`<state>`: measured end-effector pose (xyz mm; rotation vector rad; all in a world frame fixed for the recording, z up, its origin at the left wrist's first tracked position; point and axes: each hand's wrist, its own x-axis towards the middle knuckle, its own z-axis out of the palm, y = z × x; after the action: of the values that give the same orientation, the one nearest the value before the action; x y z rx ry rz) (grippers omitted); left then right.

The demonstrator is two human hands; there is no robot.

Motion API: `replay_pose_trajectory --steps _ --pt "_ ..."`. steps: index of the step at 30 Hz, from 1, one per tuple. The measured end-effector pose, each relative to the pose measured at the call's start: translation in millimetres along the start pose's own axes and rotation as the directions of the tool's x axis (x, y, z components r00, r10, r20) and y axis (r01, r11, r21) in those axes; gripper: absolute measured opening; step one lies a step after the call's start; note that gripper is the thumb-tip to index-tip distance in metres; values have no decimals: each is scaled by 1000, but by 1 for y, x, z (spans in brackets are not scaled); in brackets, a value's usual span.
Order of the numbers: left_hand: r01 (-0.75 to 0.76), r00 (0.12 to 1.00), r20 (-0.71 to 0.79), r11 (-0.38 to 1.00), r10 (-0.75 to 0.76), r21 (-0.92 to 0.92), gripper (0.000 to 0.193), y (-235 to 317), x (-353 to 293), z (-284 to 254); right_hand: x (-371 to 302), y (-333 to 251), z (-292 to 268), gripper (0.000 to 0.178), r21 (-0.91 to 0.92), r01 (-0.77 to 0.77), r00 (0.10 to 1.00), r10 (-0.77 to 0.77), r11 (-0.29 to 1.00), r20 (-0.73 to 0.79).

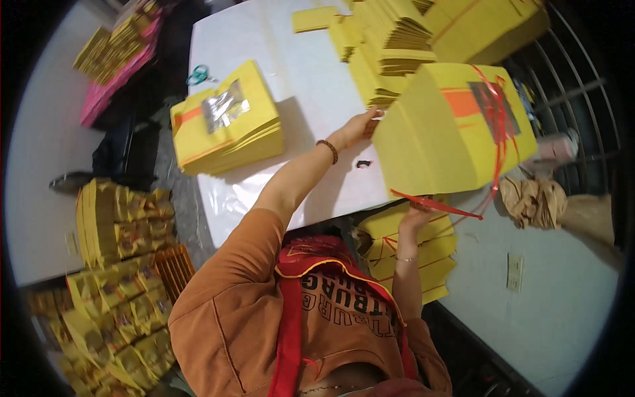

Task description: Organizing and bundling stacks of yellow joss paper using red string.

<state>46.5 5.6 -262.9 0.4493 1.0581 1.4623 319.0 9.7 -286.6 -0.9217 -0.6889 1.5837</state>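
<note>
A thick block of yellow joss paper [423,132] is tilted up at the table's right side. It has an orange band and a silver foil patch on its face, and red plastic string [493,119] runs around it. My left hand [359,128] grips its left edge, fingers partly behind the paper. From below, my right hand [415,214] holds the near lower edge beside a loose end of the string; its fingertips are hidden. Left of my forearm a second joss paper stack [228,119], without string, lies on the white table [291,79].
Teal-handled scissors [200,75] lie behind the loose stack. More yellow paper piles [390,40] fill the table's far right. Tied bundles [122,298] crowd the floor at left, others [413,251] stand below my right hand. A metal rack [569,86] and crumpled brown paper [534,202] border the right.
</note>
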Motion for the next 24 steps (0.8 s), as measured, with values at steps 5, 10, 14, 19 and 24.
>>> replay_pose_trajectory --steps 5,10,14,19,24 --pt "-196 919 -354 980 172 -32 43 -27 -78 -13 -42 7 -69 55 -276 -390 919 350 879 -183" --pt "-140 898 -369 951 239 275 34 -23 -184 -9 -105 56 -104 46 -419 -514 858 443 748 -261" --pt "-41 999 -12 957 46 288 29 -16 -262 -46 -161 114 -93 36 -445 -532 818 574 720 -48" --pt "-1 998 51 914 -21 406 26 -4 -353 -109 -261 119 21 49 -407 -500 858 503 764 -109" --pt "20 988 -151 960 23 278 23 12 -405 -184 -302 129 75 62 -356 -452 888 374 818 -268"
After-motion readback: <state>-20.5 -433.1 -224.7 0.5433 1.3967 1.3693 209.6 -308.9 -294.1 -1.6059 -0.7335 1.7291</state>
